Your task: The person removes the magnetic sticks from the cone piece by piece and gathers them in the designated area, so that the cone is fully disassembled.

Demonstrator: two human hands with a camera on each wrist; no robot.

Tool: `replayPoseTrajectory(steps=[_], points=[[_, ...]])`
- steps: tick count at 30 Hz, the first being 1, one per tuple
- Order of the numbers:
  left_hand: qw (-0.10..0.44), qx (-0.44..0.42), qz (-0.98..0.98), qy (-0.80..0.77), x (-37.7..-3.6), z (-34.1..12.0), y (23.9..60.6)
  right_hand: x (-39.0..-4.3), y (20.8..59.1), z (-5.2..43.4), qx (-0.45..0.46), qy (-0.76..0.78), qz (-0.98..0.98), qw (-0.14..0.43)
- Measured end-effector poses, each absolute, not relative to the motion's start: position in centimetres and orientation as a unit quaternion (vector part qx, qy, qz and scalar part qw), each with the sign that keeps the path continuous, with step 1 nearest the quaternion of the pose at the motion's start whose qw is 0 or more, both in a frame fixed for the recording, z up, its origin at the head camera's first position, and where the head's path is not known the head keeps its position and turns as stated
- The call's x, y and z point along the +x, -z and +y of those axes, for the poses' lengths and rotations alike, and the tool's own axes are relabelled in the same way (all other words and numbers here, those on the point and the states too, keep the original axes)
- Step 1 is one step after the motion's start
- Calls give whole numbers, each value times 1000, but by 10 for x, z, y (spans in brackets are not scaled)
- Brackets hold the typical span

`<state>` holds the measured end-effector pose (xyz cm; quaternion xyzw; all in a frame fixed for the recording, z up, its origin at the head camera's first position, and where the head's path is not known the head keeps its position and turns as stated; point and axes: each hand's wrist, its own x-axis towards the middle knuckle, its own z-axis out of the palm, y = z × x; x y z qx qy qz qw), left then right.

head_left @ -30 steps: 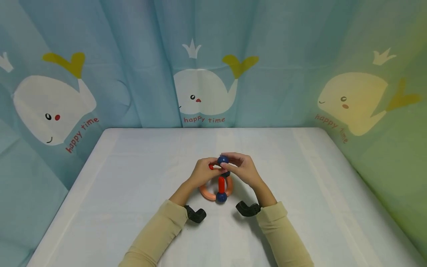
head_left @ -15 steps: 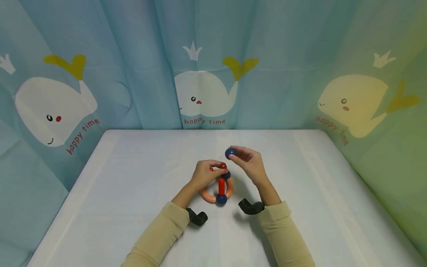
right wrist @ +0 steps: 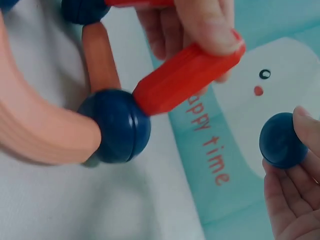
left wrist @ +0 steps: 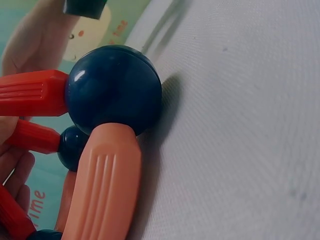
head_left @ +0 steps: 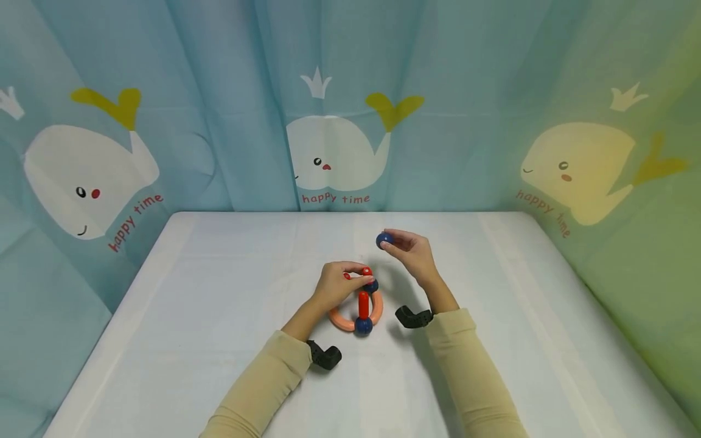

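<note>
My left hand (head_left: 338,286) pinches a red rod (right wrist: 192,72) between thumb and fingers. That rod stands up from a dark blue ball (right wrist: 120,125) at the right back of a ring of curved orange pieces (head_left: 378,304). Nearest to me, a second red rod (head_left: 364,304) rises untouched from another blue ball (head_left: 364,326). A third red rod (head_left: 347,276) shows only its tip behind the left hand. Up and to the right of the ring, my right hand (head_left: 414,255) holds a loose blue ball (right wrist: 283,140) by its fingertips, apart from the rods.
The ring rests on a white table (head_left: 246,274). Black camera mounts (head_left: 325,356) on both wrists hang close to the tabletop. A blue curtain (head_left: 230,152) with whale prints stands behind the table's far edge.
The right hand has lifted the blue ball away from the top of the left hand's rod, moving right and farther back. The left hand keeps its pinch on the rod.
</note>
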<state>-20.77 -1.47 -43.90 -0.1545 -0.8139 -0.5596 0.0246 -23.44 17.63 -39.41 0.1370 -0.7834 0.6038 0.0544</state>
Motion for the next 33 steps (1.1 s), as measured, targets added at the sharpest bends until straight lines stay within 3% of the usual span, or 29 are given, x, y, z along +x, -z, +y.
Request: replayPoseTrajectory(steps=[17,33], points=[[28,-153,-820,551,-208,-14,437,-262,432,193,66,-550,-832,9],[43,-170,-817,549,-207,-14,439,-268,448,203,63,-519,-852,-25]])
